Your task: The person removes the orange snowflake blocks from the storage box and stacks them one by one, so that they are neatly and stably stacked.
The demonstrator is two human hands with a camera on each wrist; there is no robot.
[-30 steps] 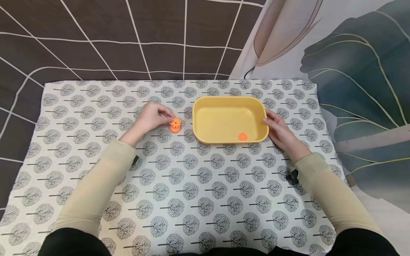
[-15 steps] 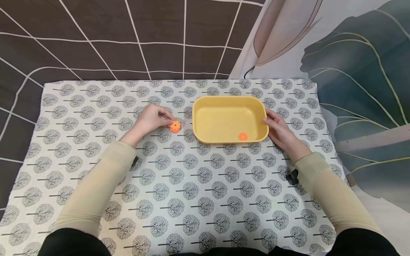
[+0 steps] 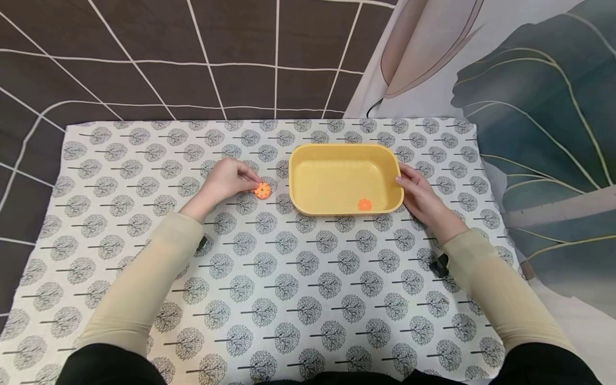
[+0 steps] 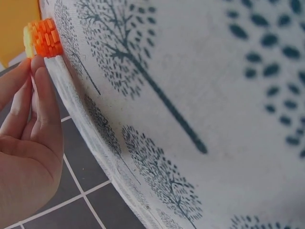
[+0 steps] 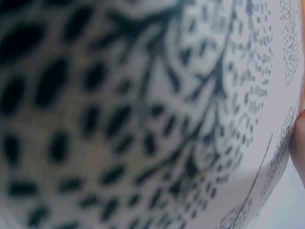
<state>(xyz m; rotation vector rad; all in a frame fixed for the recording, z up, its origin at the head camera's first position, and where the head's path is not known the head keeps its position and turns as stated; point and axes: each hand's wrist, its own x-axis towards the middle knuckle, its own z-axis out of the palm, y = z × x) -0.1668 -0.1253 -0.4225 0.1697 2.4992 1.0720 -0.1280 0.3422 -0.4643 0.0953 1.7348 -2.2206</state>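
With thumb and fingertips, my left hand (image 3: pixel 232 177) pinches an orange notched disc (image 3: pixel 262 190) by its edge. The left wrist view shows this top piece (image 4: pixel 28 42) as a paler disc at the end of a short stack of orange notched discs (image 4: pixel 47 38), which stands on the cloth. From above, the disc covers the rest of the stack. My right hand (image 3: pixel 421 193) holds the right end of a yellow rectangular tub (image 3: pixel 337 179), thumb at its rim and the other fingers mostly hidden by it. Inside lies one orange disc (image 3: pixel 364 205).
A white cloth (image 3: pixel 308 299) printed with grey trees covers the table. Behind it hangs a dark cloth with white grid lines (image 3: pixel 231 43). A patterned curtain (image 3: pixel 539 133) is on the right side.
The disc in my left hand has come down from the stack's far edge to lie over it, and the hand has lowered slightly. My right hand and the tub have stayed put.
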